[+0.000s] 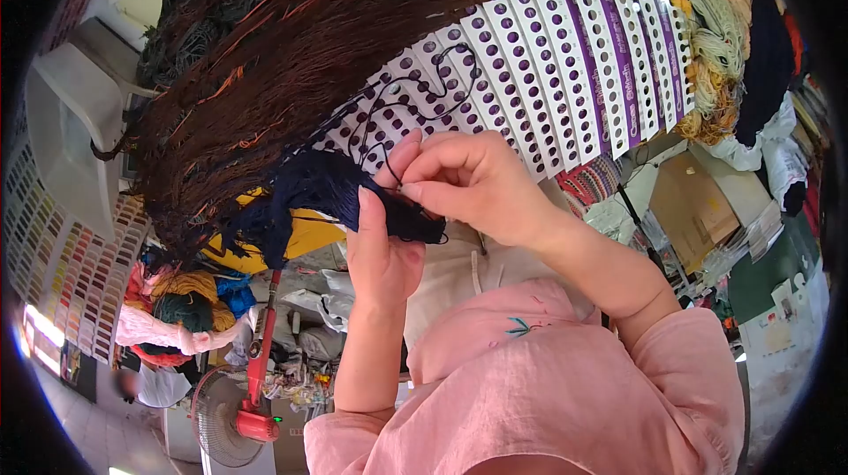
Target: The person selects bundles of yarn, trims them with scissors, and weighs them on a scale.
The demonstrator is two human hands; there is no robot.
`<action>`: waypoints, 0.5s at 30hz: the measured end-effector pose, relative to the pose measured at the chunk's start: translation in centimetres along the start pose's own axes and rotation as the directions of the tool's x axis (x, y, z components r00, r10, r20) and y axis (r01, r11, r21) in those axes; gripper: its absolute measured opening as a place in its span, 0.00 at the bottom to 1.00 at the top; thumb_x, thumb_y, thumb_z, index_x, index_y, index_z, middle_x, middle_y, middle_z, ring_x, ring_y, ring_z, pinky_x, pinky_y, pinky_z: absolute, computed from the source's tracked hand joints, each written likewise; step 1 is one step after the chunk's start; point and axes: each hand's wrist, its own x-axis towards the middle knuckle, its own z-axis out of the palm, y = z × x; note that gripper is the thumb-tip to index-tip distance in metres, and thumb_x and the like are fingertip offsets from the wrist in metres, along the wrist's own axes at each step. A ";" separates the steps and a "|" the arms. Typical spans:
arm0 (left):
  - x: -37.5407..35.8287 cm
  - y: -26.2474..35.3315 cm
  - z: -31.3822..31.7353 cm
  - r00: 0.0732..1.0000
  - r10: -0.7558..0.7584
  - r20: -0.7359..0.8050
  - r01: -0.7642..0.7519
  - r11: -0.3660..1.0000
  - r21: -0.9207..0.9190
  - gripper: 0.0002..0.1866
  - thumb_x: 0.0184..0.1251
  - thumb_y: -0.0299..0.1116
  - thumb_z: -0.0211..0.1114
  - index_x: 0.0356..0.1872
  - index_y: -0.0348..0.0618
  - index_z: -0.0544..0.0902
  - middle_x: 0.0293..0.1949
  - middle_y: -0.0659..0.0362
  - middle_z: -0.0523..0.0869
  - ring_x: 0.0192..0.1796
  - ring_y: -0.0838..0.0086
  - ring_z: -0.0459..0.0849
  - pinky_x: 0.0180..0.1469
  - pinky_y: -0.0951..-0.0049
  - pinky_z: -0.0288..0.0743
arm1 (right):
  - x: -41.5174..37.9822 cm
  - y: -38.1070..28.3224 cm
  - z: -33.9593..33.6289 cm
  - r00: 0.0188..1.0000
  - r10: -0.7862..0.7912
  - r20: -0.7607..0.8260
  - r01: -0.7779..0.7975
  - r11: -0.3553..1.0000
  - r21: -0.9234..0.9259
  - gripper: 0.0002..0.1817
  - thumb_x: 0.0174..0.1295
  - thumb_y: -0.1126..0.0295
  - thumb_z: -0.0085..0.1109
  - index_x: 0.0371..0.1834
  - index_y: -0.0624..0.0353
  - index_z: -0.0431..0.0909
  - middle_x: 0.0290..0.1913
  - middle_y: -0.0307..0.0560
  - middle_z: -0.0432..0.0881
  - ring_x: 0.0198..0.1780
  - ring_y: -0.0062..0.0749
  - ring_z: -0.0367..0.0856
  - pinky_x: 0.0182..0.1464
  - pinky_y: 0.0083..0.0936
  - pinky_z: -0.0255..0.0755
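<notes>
Though fuzzy, slender navy yarn hank (314, 185)

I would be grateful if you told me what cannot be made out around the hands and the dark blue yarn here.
- Head view: the left hand covers part of the dark blue yarn bundle.
- Right hand: its fingertips hide where it pinches the loose strand.
- Brown yarn hank hides the left end of the punched cards.
- Card lettering: too small.
</notes>
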 end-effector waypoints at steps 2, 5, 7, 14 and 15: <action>-0.1 0.0 -0.5 1.000 0.000 -0.003 0.000 1.000 0.017 0.24 0.63 0.45 0.39 0.52 0.35 0.63 0.55 0.50 0.63 0.55 0.65 0.65 0.55 0.63 0.59 | -0.2 -0.8 -0.3 1.000 -0.006 -0.016 0.007 1.000 0.014 0.03 0.49 0.82 0.50 0.27 0.67 0.74 0.33 0.40 0.72 0.29 0.17 0.72 0.27 0.10 0.66; -0.3 0.1 -1.9 0.999 0.044 -0.007 -0.044 0.986 -0.159 0.08 0.60 0.34 0.50 0.31 0.40 0.73 0.44 0.53 0.73 0.47 0.65 0.72 0.46 0.61 0.69 | -0.5 -1.7 -2.4 0.998 0.055 0.024 -0.060 0.909 0.412 0.05 0.49 0.83 0.45 0.25 0.65 0.72 0.43 0.48 0.68 0.20 0.17 0.65 0.17 0.11 0.64; -0.1 1.9 -3.7 0.996 -0.079 0.035 0.083 0.740 -0.668 0.08 0.61 0.33 0.46 0.27 0.42 0.70 0.27 0.62 0.74 0.22 0.82 0.73 0.23 0.79 0.69 | -0.9 -3.2 -4.3 0.969 -0.048 0.244 -0.160 0.632 0.759 0.04 0.51 0.78 0.45 0.26 0.65 0.72 0.47 0.52 0.66 0.24 0.20 0.67 0.18 0.13 0.66; -2.8 5.9 -12.8 0.994 0.073 -0.086 -0.108 0.383 -0.918 0.10 0.63 0.33 0.42 0.28 0.39 0.69 0.11 0.65 0.64 0.10 0.84 0.57 0.13 0.85 0.49 | -3.1 -8.6 -11.4 0.919 -0.335 0.208 0.082 0.679 0.729 0.09 0.53 0.76 0.40 0.37 0.64 0.63 0.31 0.45 0.68 0.27 0.29 0.68 0.35 0.28 0.70; -4.0 7.3 -14.7 0.973 0.037 -0.228 -0.219 0.460 -0.861 0.09 0.62 0.31 0.41 0.25 0.41 0.67 0.10 0.66 0.60 0.11 0.85 0.57 0.13 0.85 0.49 | -4.5 -10.4 -13.8 0.955 -0.298 0.006 0.205 0.673 0.710 0.12 0.52 0.77 0.41 0.40 0.66 0.63 0.31 0.45 0.68 0.29 0.31 0.69 0.40 0.30 0.68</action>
